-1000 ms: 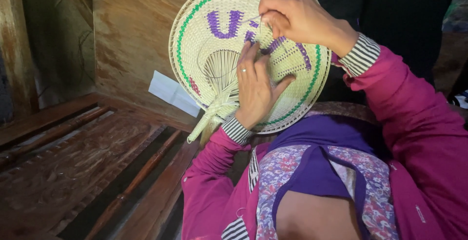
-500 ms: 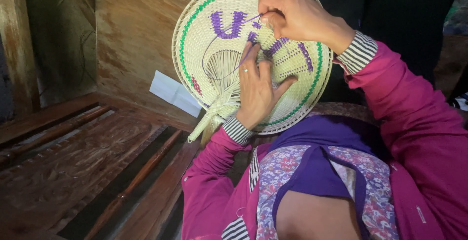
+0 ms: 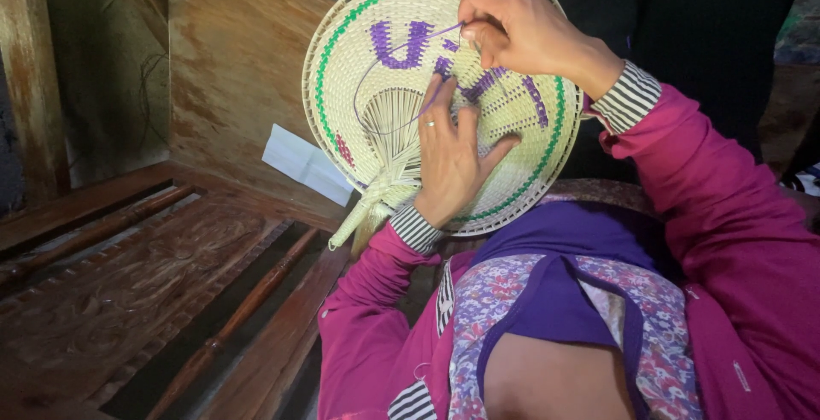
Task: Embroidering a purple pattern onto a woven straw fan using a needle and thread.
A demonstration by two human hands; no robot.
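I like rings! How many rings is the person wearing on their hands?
1: a ring on a finger of the left hand, which presses on the woven fan. The right hand shows none, though its fingers are curled.

Carved dark wooden bench, white folded paper apparently resting against its backboard

A carved dark wooden bench fills the lower left. Behind it stands a worn wooden board, and a white sheet of paper leans against that board's foot, just above the bench's far edge.
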